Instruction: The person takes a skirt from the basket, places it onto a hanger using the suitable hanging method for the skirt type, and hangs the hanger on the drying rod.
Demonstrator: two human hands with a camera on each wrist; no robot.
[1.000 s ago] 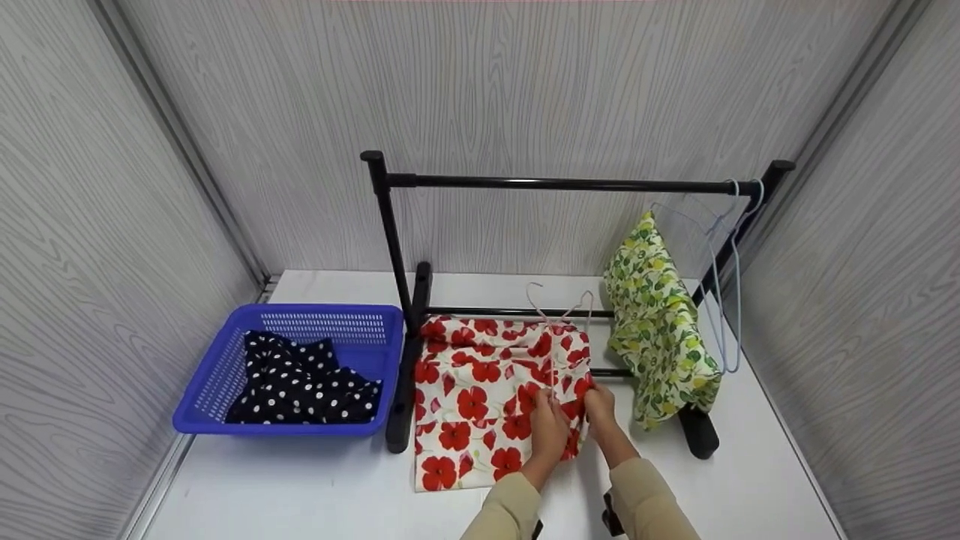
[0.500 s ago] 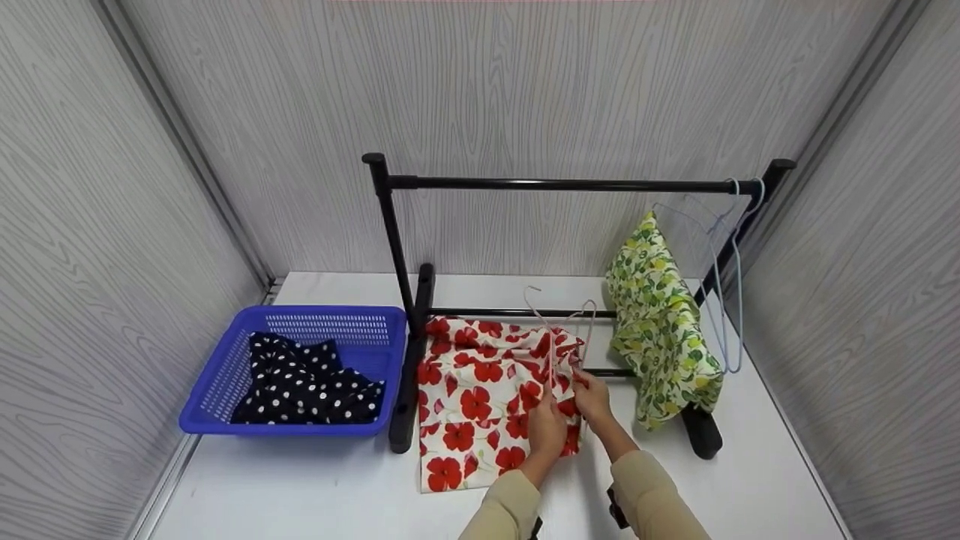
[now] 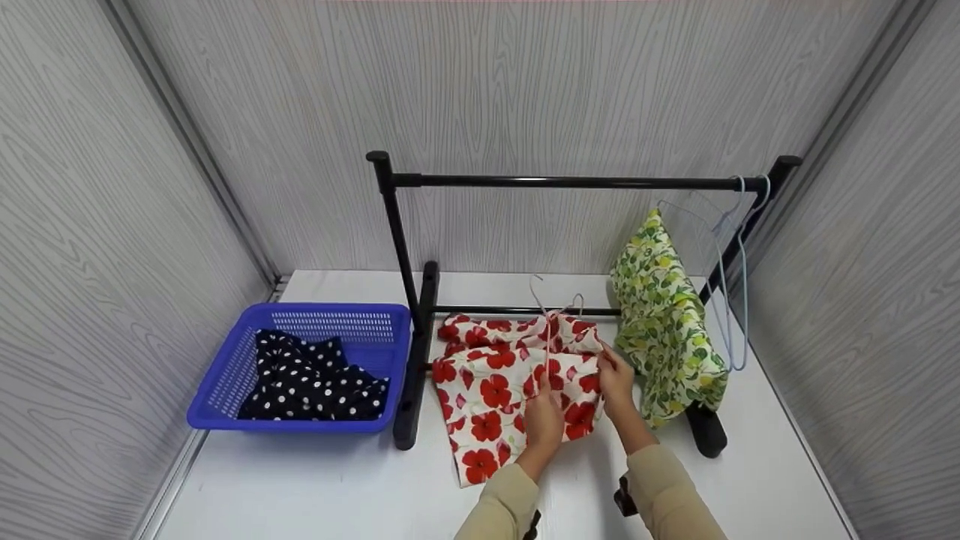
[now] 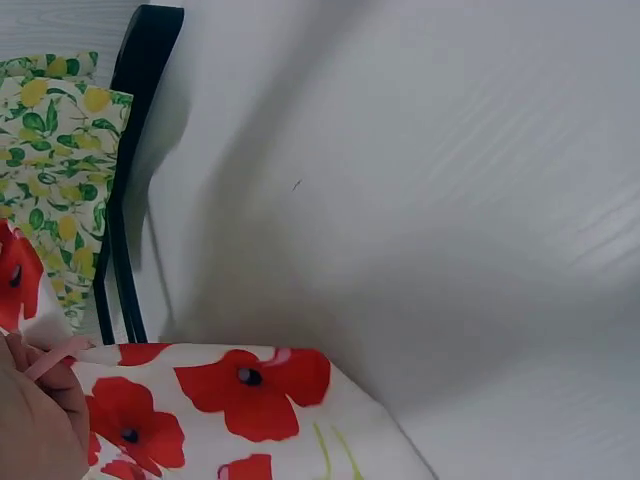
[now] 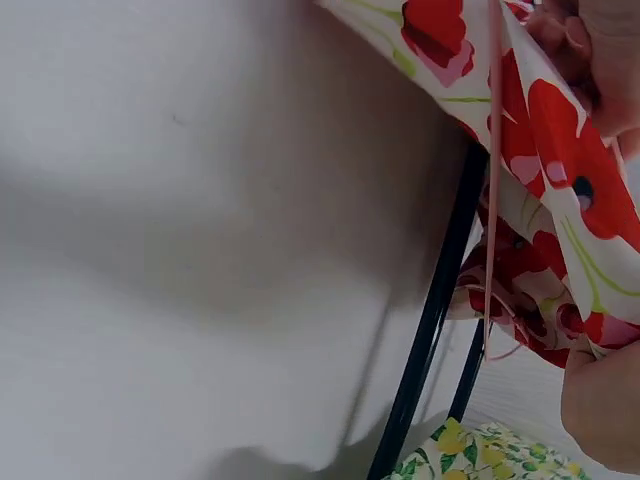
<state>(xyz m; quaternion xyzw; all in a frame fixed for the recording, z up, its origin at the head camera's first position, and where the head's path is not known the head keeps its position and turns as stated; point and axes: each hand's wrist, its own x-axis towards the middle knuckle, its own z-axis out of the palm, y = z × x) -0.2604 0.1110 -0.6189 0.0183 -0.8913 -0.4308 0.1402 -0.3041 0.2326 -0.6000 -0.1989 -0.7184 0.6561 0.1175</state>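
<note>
The left hand (image 3: 545, 416) has its fingers closed around the lower part of a pink hanger (image 3: 548, 352), whose slim pink bar shows between the fingers in the left wrist view. The right hand (image 3: 616, 379) pinches the right-hand edge of a white garment printed with red poppies (image 3: 491, 397), so both grips are narrow and full. From where I stand, that poppy garment is spread in front of the person, over the low bars (image 3: 465, 309) of a black clothes rack and above the white table (image 3: 360, 495); its far part is bunched into folds around the hanger, and its near left corner points down toward the person. Whether that corner touches the tabletop, I cannot tell. The hanger stands out over the cloth, its hook reaching past the folds toward the back wall (image 3: 555, 90). Just beyond the right hand, a lemon-print garment (image 3: 664, 322) hangs near the right end of the rack's top rail (image 3: 555, 181), with pale blue hangers (image 3: 745, 300) hooked over the rail right beside it. On the other side, close to the rack's left foot, a blue plastic basket (image 3: 300, 425) holds a crumpled black cloth with white polka dots (image 3: 311, 386). Beige sleeves (image 3: 506, 499) cover both forearms, leaving the wrists bare.
</note>
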